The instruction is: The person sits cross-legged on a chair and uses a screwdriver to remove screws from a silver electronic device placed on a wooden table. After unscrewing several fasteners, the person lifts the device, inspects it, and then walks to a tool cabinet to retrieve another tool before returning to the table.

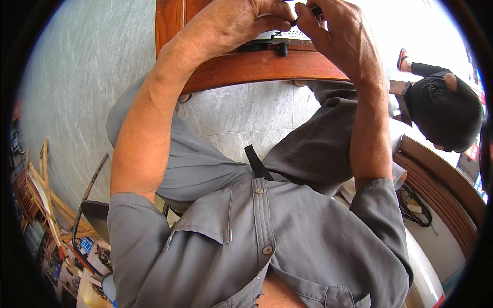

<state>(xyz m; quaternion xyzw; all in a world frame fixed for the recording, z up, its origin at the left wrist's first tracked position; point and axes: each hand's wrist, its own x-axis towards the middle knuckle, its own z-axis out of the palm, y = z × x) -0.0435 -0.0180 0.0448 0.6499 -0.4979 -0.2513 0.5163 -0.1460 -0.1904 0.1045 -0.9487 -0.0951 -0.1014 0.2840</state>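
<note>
At the top of the head view, my left hand has its fingers curled at a small dark piece, mostly hidden, above a wooden piece of furniture. My right hand grips a thin black object between thumb and fingers, close to my left fingertips. Beneath both hands lies a pale metal plate with small holes, with a black fitting at its front edge. The red-brown wooden edge curves across in front of my knees.
At right, a person's sandaled foot shows beside a black rounded shape; a coiled black cable lies lower, by a brown slatted rail. Wooden frames and clutter stand at lower left. Grey marble-patterned floor surrounds me.
</note>
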